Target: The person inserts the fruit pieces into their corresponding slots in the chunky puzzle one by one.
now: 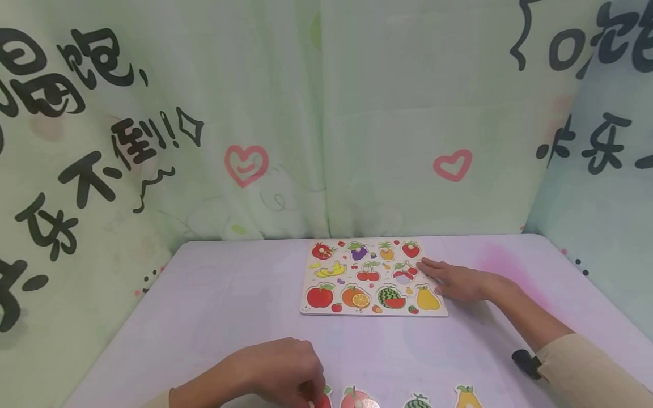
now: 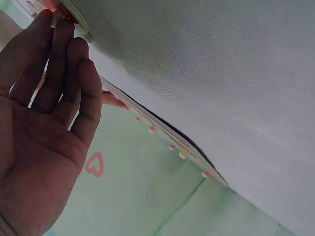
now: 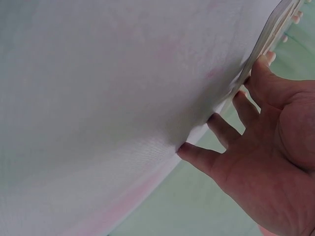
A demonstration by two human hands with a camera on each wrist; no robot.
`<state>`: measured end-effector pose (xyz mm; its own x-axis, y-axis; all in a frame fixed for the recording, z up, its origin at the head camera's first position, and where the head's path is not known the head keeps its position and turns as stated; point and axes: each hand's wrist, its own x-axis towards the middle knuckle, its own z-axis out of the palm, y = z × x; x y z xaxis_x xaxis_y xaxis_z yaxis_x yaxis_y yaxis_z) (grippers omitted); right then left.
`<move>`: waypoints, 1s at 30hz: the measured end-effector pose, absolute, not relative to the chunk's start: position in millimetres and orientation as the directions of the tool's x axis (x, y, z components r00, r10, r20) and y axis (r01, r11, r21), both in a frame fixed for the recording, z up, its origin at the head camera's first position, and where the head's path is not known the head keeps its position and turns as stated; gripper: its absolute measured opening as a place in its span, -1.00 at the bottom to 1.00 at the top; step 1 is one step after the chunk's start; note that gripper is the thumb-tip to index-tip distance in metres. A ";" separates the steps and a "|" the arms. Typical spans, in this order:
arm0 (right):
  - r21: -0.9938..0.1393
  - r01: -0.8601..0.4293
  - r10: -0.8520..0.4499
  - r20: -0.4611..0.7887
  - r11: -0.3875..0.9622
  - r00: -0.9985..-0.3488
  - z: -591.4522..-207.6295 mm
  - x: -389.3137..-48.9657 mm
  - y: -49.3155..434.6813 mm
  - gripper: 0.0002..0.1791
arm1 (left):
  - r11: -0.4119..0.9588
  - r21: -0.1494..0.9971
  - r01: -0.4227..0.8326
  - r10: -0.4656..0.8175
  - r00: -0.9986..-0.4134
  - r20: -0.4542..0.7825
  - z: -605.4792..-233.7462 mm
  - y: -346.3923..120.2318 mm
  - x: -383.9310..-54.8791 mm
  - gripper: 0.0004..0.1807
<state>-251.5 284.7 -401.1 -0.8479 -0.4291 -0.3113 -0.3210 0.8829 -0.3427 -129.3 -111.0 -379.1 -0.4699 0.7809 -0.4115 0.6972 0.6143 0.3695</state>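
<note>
A white fruit puzzle board [image 1: 374, 311] lies toward the back of the table, with pictures of fruit across it. My right hand [image 1: 461, 281] rests at the board's right edge, fingers spread and fairly straight; in the right wrist view the thumb and a fingertip touch its side. Low in the head view, the left hand [image 1: 285, 368] pinches a red puzzle piece [image 1: 324, 399] with a green leaf, partly cut off by the frame. Its edge [image 2: 78, 18] shows beside the fingertips in the left wrist view. Whether it is lifted off the table, I cannot tell.
Along the bottom of the head view lie a pink-orange fruit piece [image 1: 357, 398], a watermelon piece [image 1: 417, 402] and a yellow pear piece [image 1: 466, 396]. A pale cloth covers the table [image 1: 229, 294]. Printed curtains [image 1: 357, 124] hang behind and at both sides.
</note>
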 end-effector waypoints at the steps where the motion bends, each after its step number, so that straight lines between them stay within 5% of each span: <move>1: -0.342 -0.320 -0.428 -0.312 0.884 -0.848 -401.3 -251.7 284.7 -0.19 | 0.615 0.368 0.697 0.780 -0.470 -0.413 -379.1 -110.8 -129.2 -0.88; 30: -0.351 -0.336 -0.444 -0.296 0.874 -0.846 -399.0 -248.7 284.0 -0.20 | 0.592 0.370 0.716 0.796 -0.449 -0.406 -375.1 -113.8 -135.5 -0.85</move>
<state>-248.7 284.0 -399.0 -0.8461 -0.4437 -0.2955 -0.3355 0.8740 -0.3515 -135.5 -113.8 -375.1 -0.4486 0.7961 -0.4062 0.7160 0.5921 0.3698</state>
